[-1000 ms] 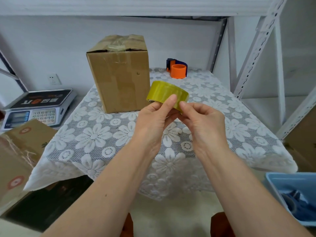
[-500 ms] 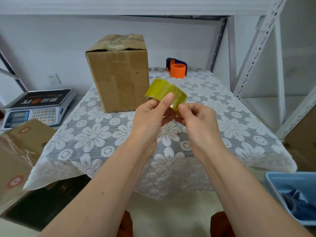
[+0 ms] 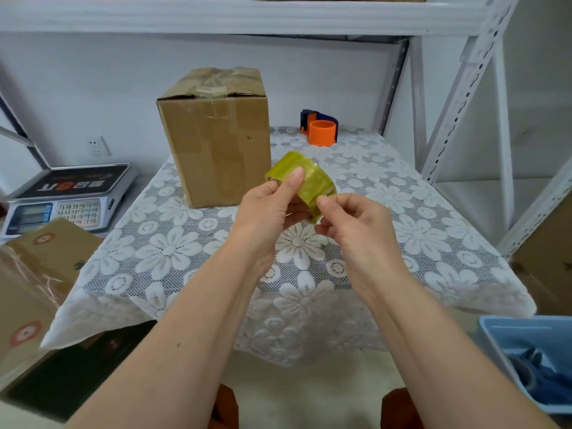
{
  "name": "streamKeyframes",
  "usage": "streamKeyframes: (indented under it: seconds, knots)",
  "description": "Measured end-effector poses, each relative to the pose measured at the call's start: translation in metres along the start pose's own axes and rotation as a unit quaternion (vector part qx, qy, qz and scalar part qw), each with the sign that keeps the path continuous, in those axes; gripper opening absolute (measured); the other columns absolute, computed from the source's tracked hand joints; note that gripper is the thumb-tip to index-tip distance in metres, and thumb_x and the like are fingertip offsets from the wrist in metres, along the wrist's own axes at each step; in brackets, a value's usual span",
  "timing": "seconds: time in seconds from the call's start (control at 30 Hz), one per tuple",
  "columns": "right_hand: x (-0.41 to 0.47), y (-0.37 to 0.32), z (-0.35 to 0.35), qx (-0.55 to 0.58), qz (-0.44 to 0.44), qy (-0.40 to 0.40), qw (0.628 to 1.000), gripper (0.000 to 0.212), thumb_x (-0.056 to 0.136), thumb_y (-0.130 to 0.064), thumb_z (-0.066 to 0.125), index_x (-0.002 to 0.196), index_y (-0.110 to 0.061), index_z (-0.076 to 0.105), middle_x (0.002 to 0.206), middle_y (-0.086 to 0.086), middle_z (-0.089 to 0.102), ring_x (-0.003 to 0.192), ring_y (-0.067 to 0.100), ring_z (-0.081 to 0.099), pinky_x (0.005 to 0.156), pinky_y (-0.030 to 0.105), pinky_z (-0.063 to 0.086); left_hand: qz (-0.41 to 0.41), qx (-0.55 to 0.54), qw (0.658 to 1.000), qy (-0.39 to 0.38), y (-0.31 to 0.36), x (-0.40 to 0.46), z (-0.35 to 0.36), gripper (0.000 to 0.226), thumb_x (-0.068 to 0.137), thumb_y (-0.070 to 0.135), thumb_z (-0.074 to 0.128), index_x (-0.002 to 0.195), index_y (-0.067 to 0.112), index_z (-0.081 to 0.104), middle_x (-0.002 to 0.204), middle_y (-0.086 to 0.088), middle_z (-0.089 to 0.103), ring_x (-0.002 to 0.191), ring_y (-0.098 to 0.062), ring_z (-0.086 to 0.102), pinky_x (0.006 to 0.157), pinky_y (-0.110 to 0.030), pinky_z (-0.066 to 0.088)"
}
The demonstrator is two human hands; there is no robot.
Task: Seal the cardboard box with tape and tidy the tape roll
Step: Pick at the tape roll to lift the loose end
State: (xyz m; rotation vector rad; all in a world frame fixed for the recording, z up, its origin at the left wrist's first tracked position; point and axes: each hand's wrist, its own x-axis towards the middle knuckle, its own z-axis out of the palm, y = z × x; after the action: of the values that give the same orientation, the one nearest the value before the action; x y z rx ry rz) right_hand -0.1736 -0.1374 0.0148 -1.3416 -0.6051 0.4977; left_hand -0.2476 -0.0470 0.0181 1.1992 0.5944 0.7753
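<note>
Tape roll (image 3: 305,178): clamped in left hand (image 3: 267,209), right hand (image 3: 353,221) pinching its near edge; core hidden. Box (image 3: 216,150): far left on bench (image 3: 418,243).

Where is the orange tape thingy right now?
In the head view, the orange tape dispenser sits at the back of the flowery tablecloth, to the right of the cardboard box and beyond both hands.

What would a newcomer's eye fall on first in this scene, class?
First, the translucent yellow tape roll held mid-frame above the table by the left hand and right hand. Next, the tall brown cardboard box standing behind it on the white floral lace tablecloth, and the bright orange tape dispenser at the far edge.
</note>
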Motion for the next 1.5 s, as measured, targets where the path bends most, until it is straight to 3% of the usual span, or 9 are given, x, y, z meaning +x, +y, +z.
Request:
streamKeyframes:
  seconds: [0.17, 0.37, 0.57, 0.67, 0.77, 1.0, 1.17, 1.4, 1.5]
  knots:
    - [0.004, 0.001, -0.001, 0.122, 0.053, -0.001, 0.991, 0.012, 0.088, -0.011, 0.063, 0.076, -0.008, 0.064, 0.068, 0.004, 0.060, 0.056, 0.008, 0.054, 0.068, 0.029, 0.050, 0.036, 0.086, 0.993, -0.079, 0.000, -0.003, -0.005, 0.031, 0.081, 0.020, 0.072, 0.107, 0.003, 0.068, 0.105, -0.012, 0.073, 0.096, -0.022, 0.069, 0.090, -0.034, 0.054]
    - [0.004, -0.001, -0.001, 0.125, 0.039, -0.011, 0.991, 0.013, 0.088, -0.016, 0.064, 0.080, -0.005, 0.066, 0.075, 0.005, 0.064, 0.068, 0.012, 0.060, 0.075, 0.030, 0.055, 0.037, 0.092, 0.993, -0.062, 0.002, -0.002, -0.009, 0.016, 0.090, 0.014, 0.062, 0.098, 0.003, 0.070, 0.099, -0.018, 0.071, 0.087, -0.018, 0.064, 0.075, -0.025, 0.050]
    - [0.007, 0.001, -0.007, -0.033, -0.080, 0.091, 0.992, 0.018, 0.078, -0.005, 0.071, 0.079, -0.021, 0.063, 0.078, -0.002, 0.058, 0.069, 0.008, 0.053, 0.071, 0.025, 0.049, -0.023, 0.017, 0.996, -0.081, 0.003, -0.001, -0.010, 0.013, 0.092, 0.015, 0.059, 0.088, 0.004, 0.064, 0.091, -0.010, 0.072, 0.079, -0.017, 0.070, 0.064, -0.022, 0.054]
    - [0.006, -0.003, -0.010, -0.104, -0.110, 0.078, 0.985, 0.025, 0.076, -0.012, 0.074, 0.085, -0.033, 0.065, 0.097, -0.001, 0.059, 0.080, 0.006, 0.055, 0.075, 0.021, 0.048, -0.034, 0.024, 0.995, -0.086, 0.004, -0.002, -0.012, 0.028, 0.092, 0.016, 0.058, 0.106, -0.007, 0.063, 0.098, -0.016, 0.069, 0.083, -0.020, 0.067, 0.064, -0.023, 0.054]
    - [0.006, -0.005, -0.011, -0.125, -0.102, 0.040, 0.986, 0.023, 0.076, -0.018, 0.075, 0.086, -0.038, 0.067, 0.108, 0.000, 0.060, 0.091, 0.010, 0.056, 0.081, 0.023, 0.048, -0.033, 0.037, 0.996, -0.075, 0.006, -0.001, -0.012, 0.023, 0.090, 0.015, 0.057, 0.104, -0.003, 0.066, 0.096, -0.016, 0.069, 0.079, -0.019, 0.067, 0.073, -0.028, 0.053]
    - [0.006, -0.004, -0.011, -0.100, -0.077, 0.016, 0.992, 0.014, 0.073, -0.019, 0.077, 0.081, -0.030, 0.073, 0.101, 0.006, 0.067, 0.092, 0.016, 0.062, 0.083, 0.027, 0.050, -0.037, 0.067, 0.992, -0.095, 0.007, -0.002, -0.014, 0.028, 0.075, 0.017, 0.059, 0.098, 0.002, 0.065, 0.090, -0.014, 0.066, 0.083, -0.022, 0.064, 0.083, -0.036, 0.053]
    - [0.005, -0.006, -0.011, -0.096, -0.079, 0.015, 0.992, 0.013, 0.074, -0.014, 0.076, 0.071, -0.026, 0.071, 0.094, 0.002, 0.068, 0.085, 0.011, 0.062, 0.078, 0.023, 0.049, -0.033, 0.086, 0.990, -0.102, 0.006, -0.001, -0.014, 0.040, 0.077, 0.012, 0.054, 0.106, -0.015, 0.061, 0.088, -0.014, 0.063, 0.084, -0.023, 0.062, 0.084, -0.036, 0.052]
    - [0.011, -0.004, -0.012, -0.121, -0.110, 0.045, 0.986, 0.014, 0.083, -0.015, 0.069, 0.074, -0.026, 0.068, 0.094, 0.004, 0.068, 0.080, 0.004, 0.061, 0.075, 0.018, 0.048, -0.023, 0.062, 0.985, -0.158, 0.008, -0.009, -0.010, 0.034, 0.076, 0.006, 0.065, 0.110, 0.003, 0.068, 0.103, -0.013, 0.073, 0.092, -0.021, 0.069, 0.087, -0.033, 0.055]
    - [0.010, -0.004, -0.013, -0.147, -0.133, 0.048, 0.979, 0.013, 0.084, -0.017, 0.068, 0.075, -0.027, 0.067, 0.098, 0.001, 0.065, 0.086, 0.004, 0.060, 0.077, 0.016, 0.047, -0.020, 0.051, 0.993, -0.102, 0.009, -0.010, -0.007, 0.042, 0.081, 0.001, 0.069, 0.121, 0.004, 0.059, 0.104, -0.017, 0.073, 0.088, -0.023, 0.071, 0.081, -0.035, 0.056]
